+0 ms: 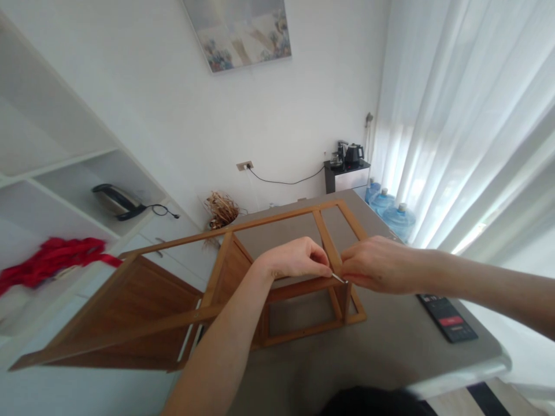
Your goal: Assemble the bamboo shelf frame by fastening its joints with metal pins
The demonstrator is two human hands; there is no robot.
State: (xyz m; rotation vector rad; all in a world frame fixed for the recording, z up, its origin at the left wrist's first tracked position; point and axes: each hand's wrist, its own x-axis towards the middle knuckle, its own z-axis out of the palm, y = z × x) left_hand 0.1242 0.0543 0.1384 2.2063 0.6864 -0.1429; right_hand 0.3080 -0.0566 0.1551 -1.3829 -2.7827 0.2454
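Observation:
A brown wooden furniture frame (277,218) with panels, much like a small shelf rack, lies on its side on the grey table (390,346). My left hand (299,257) reaches over its rails, thumb and fingers pinched on one end of a thin metal rod (339,278) that resembles a hex key. The rod's other end meets the corner of a wooden post (344,301). Right beside that corner is my right hand (368,264), its fingers curled closed at the rod's far end. Whatever those fingers grip is hidden.
A phone (448,318) lies on the table at right. Large blue water bottles (399,219) stand by the curtain (459,127). Behind, a small cabinet (347,178) carries a coffee maker. At left, shelves hold a kettle (117,201) and red cloth (56,257).

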